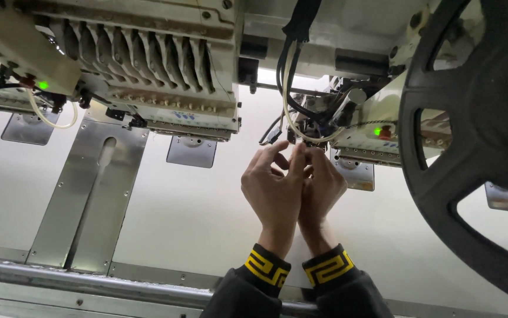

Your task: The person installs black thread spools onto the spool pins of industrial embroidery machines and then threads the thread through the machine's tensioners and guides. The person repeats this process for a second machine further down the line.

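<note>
My left hand (273,189) and my right hand (323,189) are raised side by side, fingers pinched together just under the needle area of an embroidery machine head (354,132). Both fingertips meet at the lower end of that head, near a bundle of black and cream cables (289,88). Whatever is between the fingers is too small to make out. Both sleeves are black with yellow patterned cuffs (269,268).
A second machine head (148,76) with a row of slotted thread guides hangs at upper left, a green light (43,85) beside it. A large black spoked wheel (478,147) fills the right. A white table with metal plates (89,194) and a front rail (89,282) lies below.
</note>
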